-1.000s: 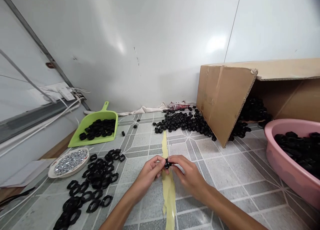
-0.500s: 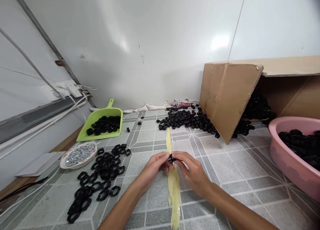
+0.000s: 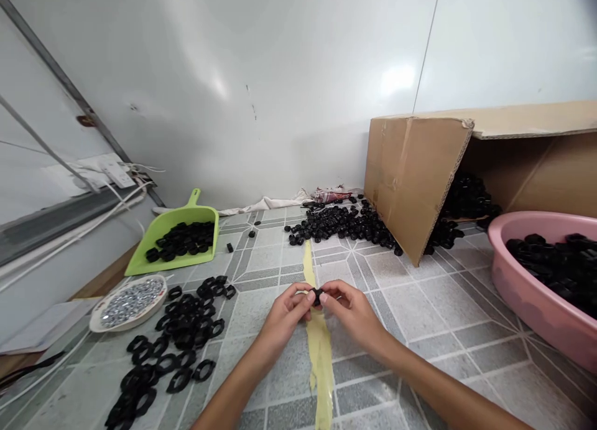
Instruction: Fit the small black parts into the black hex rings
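Between my left hand [image 3: 293,305] and my right hand [image 3: 347,305] is a small black plastic part [image 3: 317,296], pinched from both sides by the fingertips. Its far side and any smaller piece on it are hidden by the fingers. Both hands are just above a yellow tape strip [image 3: 319,349] on the tiled floor. To the left lies a loose heap of black plastic rings [image 3: 186,321]. Beside it stands a white dish [image 3: 161,296] filled with small shiny metal nuts [image 3: 133,302].
A green dustpan [image 3: 170,265] holds more black parts at the back left. Against the wall spreads a pile of black parts [image 3: 340,223], by a cardboard box [image 3: 410,181] on its side. A pink basin [image 3: 501,249] of black parts stands right. Cables [image 3: 74,234] run along the left.
The view has turned slightly, shifting most things left. My fingers have changed their hold on the black part, the right hand's thumb and fingers now closer around it.
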A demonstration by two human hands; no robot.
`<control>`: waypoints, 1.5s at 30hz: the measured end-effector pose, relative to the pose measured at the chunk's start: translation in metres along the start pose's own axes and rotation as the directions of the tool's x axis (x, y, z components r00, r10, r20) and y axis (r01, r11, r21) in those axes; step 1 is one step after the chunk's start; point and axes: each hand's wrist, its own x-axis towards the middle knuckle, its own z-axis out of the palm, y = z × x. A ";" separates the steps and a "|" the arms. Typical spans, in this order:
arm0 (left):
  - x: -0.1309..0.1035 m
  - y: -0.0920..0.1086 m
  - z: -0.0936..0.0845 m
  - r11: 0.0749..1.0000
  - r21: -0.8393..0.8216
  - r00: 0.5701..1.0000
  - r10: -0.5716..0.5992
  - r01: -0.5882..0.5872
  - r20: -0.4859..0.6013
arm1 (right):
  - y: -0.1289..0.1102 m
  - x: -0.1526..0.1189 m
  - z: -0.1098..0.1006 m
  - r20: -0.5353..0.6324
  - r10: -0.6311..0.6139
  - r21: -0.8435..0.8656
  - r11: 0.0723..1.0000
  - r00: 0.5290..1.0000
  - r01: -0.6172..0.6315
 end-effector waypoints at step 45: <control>-0.003 0.002 0.005 0.995 0.085 0.999 0.049 -0.048 -0.008 | -0.006 0.000 -0.010 0.098 0.031 -0.201 0.980 0.995 -0.010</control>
